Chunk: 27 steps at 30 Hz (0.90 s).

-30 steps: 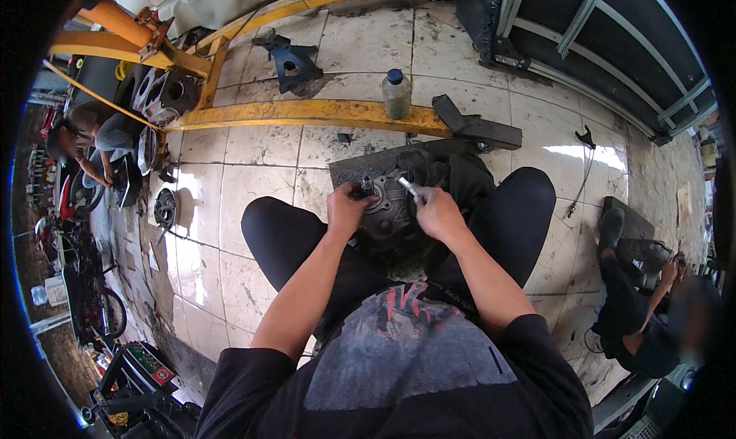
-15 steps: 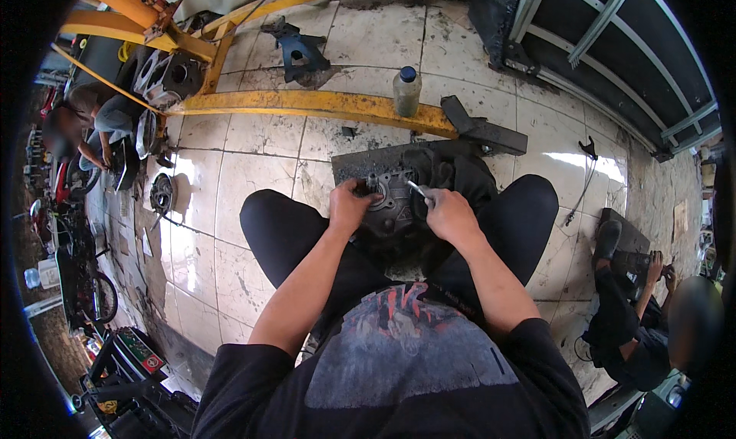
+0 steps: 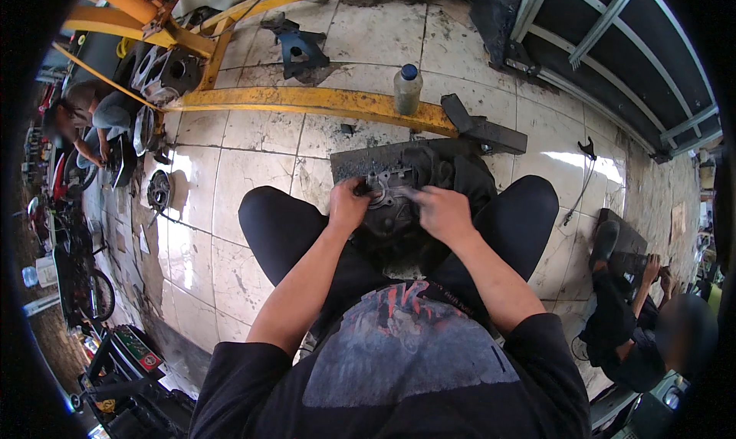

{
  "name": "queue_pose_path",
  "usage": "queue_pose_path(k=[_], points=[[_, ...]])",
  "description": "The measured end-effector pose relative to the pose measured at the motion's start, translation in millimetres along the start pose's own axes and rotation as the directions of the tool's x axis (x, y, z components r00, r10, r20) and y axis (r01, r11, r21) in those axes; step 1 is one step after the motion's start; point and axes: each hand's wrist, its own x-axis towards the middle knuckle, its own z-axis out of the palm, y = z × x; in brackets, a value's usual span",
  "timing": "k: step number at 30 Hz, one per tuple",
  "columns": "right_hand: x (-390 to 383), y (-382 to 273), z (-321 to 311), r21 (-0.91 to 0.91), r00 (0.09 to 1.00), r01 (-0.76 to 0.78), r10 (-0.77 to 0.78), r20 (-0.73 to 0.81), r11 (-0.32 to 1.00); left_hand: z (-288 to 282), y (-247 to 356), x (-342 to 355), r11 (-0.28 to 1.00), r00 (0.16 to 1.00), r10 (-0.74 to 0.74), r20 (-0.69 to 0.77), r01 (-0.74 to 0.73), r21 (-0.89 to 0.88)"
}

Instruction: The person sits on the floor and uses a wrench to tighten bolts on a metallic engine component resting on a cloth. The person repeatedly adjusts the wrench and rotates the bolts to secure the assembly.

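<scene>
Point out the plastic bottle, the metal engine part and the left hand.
plastic bottle [image 3: 407, 92], head view, on its clear body.
metal engine part [image 3: 386, 184], head view, on its grey top face.
left hand [image 3: 349, 207], head view, on its back.

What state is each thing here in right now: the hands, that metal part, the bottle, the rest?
left hand: closed on the metal engine part's left edge
right hand: gripping a slim tool, tip at the part
metal engine part: resting between the knees, on a dark cloth
dark cloth: crumpled under the part
plastic bottle: upright, blue cap on
yellow steel frame: lying flat on the tiled floor
</scene>
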Motion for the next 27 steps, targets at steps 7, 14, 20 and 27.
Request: queue_pose_path(k=[7, 14, 20, 27], points=[[20, 16, 16, -0.05, 0.995, -0.096, 0.097, 0.024, 0.994, -2, -2, -2, 0.998, 0.998, 0.056, -0.026, -0.056, 0.007], [7, 24, -4, 0.001, 0.993, -0.011, 0.011, 0.116, 1.0, -9, 4, -2, 0.993, 0.994, 0.078, 0.081, -0.085, 0.083], [28, 20, 8, -0.002, 0.993, 0.007, -0.007, 0.117, 1.0, -18, 17, 2, 0.994, 0.984, 0.068, 0.167, -0.081, 0.075], [27, 71, -13, -0.006, 0.981, -0.146, 0.146, 0.128, 0.989, -41, 30, 12, 0.976, 0.956, 0.048, 0.291, -0.107, 0.189]])
